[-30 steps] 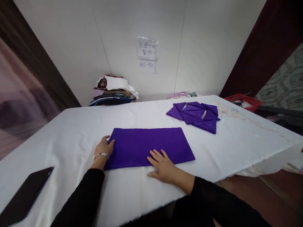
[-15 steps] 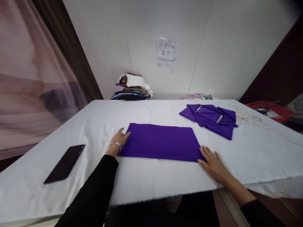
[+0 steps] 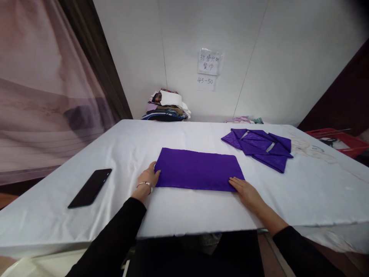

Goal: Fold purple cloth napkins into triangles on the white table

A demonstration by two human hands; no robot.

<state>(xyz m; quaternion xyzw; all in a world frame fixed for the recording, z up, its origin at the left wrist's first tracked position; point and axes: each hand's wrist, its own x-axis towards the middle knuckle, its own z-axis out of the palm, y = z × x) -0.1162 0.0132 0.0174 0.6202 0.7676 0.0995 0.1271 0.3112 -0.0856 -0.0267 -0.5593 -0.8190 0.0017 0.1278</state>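
A purple cloth napkin (image 3: 198, 169), folded into a flat rectangle, lies on the white-covered table in front of me. At its left edge is my left hand (image 3: 148, 177), thumb apart from the fingers and touching the cloth; a bracelet circles that wrist. My right hand (image 3: 245, 191) rests its outstretched fingers flat on the napkin's lower right corner, and its thumb is hidden. Farther back to the right sit purple napkins folded into pointed shapes (image 3: 256, 148), overlapping one another.
On the left of the white tablecloth (image 3: 184, 213) lies a dark phone (image 3: 90, 188). A pile of folded clothes (image 3: 167, 107) stands by the wall behind the table. Handwritten paper signs (image 3: 208, 63) hang there. A red basket (image 3: 340, 140) is beyond the right edge.
My right hand has moved inward, from the napkin's right edge onto its lower right corner. My left hand stays at the left edge, its fingers drawn closer to the cloth. The view has shifted slightly.
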